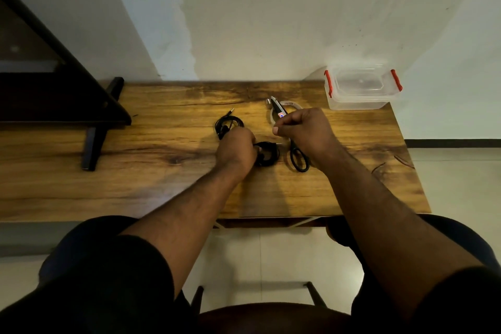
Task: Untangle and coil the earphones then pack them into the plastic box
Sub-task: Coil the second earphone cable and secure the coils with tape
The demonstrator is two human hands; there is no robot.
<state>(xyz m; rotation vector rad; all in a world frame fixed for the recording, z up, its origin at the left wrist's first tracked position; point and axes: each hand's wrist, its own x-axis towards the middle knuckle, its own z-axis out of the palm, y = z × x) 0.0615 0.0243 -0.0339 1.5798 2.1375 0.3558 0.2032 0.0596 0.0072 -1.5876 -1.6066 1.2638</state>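
Note:
Two black earphone sets lie on the wooden table [162,171]. One coiled set [228,124] sits behind my left hand, its jack pointing away. My left hand [236,150] grips the second earphone coil [267,155], whose jack sticks out to the right. My right hand [305,131] hovers just right of it, fingers curled, thumb pressed to the index finger, pinching what looks like a thin dark strand of the earphone cable. The clear plastic box [362,102] with red clips stands shut at the table's far right corner.
Black-handled scissors [298,161] lie under my right hand, blades pointing away. A roll of tape [291,103] sits beside the blades. A dark wooden stand [93,141] occupies the table's left side. The wall runs along the far edge.

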